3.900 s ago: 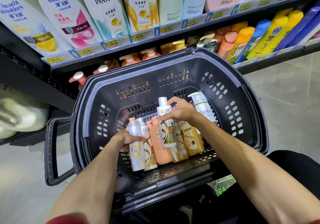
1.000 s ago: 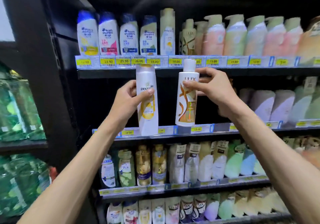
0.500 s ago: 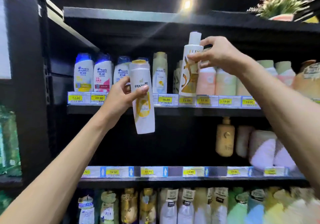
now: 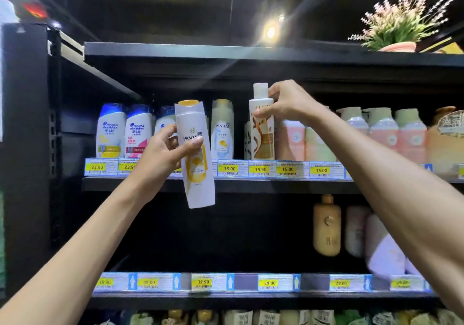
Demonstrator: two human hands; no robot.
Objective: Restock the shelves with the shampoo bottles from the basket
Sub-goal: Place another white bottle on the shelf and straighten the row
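Note:
My left hand (image 4: 164, 152) grips a white Pantene bottle (image 4: 197, 171) with a yellow cap, held tilted in front of the upper shelf's price strip (image 4: 261, 169). My right hand (image 4: 286, 104) holds a white and gold Lux bottle (image 4: 262, 136) near its neck, with its base down at the shelf edge above the 19.90 tag, beside another like it. The basket is out of view.
Head & Shoulders bottles (image 4: 125, 130) and a Pantene bottle (image 4: 222, 130) stand on the upper shelf at left, pink and green pump bottles (image 4: 381, 134) at right. The middle shelf (image 4: 226, 294) holds bottles only at its right. A potted plant (image 4: 401, 23) sits on top.
The view has tipped upward. My right hand has lowered the Lux bottle onto the upper shelf edge. My left hand has kept the Pantene bottle at about the same place.

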